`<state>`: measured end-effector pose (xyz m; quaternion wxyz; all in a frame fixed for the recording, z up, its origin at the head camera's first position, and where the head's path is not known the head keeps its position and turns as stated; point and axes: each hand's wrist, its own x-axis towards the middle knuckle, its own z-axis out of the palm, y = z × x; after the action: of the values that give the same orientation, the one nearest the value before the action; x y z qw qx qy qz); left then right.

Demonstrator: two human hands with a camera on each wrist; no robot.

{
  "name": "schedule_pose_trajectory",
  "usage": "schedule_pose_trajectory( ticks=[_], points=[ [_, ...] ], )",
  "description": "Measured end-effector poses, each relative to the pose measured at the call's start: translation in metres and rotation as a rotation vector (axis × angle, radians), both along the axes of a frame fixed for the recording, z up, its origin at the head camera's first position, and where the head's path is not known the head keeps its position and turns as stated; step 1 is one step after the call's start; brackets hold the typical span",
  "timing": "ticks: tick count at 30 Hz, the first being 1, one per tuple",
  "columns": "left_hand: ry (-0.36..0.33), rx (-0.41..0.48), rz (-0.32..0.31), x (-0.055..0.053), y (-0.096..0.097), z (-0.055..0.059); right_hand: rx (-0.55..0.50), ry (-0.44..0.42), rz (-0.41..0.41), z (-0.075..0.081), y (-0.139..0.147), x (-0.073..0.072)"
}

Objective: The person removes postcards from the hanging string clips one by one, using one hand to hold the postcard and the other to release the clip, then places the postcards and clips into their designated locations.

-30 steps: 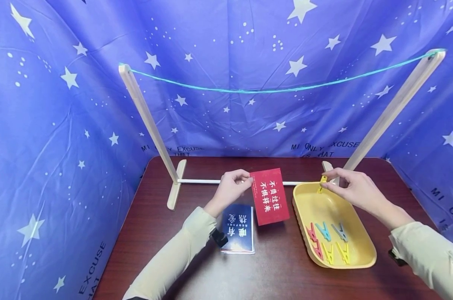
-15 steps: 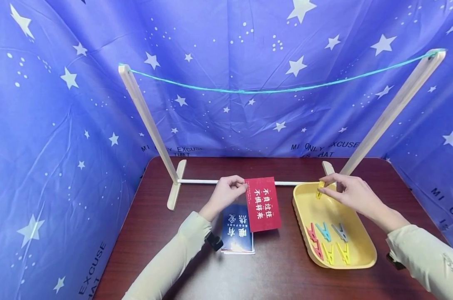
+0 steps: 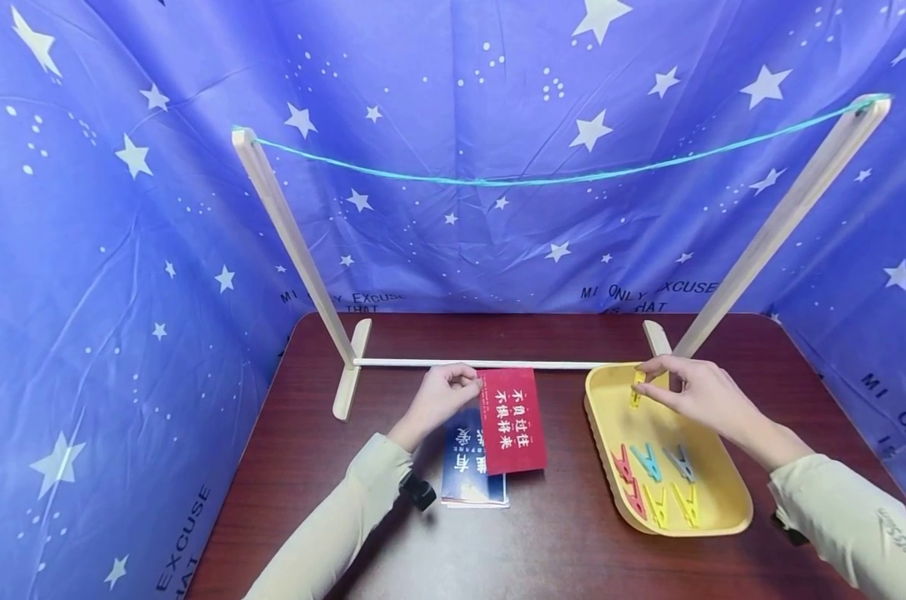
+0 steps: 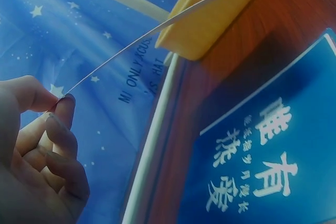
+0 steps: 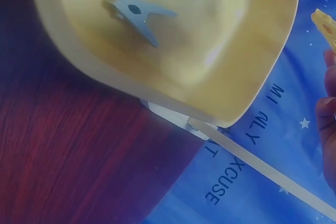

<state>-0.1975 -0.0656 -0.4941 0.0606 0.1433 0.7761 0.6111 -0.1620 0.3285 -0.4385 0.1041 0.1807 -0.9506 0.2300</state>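
Between thumb and fingers, my left hand (image 3: 441, 404) pinches a red card (image 3: 514, 421) with white characters by its upper left corner. The left wrist view shows that card (image 4: 142, 40) nearly edge-on. Partly behind it, a stack of cards with a blue card (image 3: 471, 483) on top lies on the table. Above the far end of a yellow basket (image 3: 597, 446), my right hand (image 3: 700, 400) pinches a yellow clothespin (image 3: 637, 390). Inside the basket lie several clothespins, among them a grey clothespin (image 3: 680, 463), a light blue clothespin (image 3: 647, 461) and a red clothespin (image 3: 622, 461).
A wooden frame stands behind the hands, with a left post (image 3: 295, 242), a right post (image 3: 783, 225) and a white bottom bar (image 3: 400, 363). A turquoise string (image 3: 483, 182) sags between the post tops. Blue starry cloth (image 3: 437, 83) surrounds the dark red table (image 3: 287, 500).
My left hand has moved down and left with the red card, which now overlaps the blue card more. The right hand has lowered slightly with the yellow clothespin.
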Motion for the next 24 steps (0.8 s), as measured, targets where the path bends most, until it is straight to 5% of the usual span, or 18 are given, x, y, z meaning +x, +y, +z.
schedule_pose_trajectory(
  ticks=[24],
  points=[
    [-0.052,-0.089,-0.014,0.004,-0.022,-0.03,0.005,-0.023,0.024,-0.016,-0.005,0.002]
  ],
)
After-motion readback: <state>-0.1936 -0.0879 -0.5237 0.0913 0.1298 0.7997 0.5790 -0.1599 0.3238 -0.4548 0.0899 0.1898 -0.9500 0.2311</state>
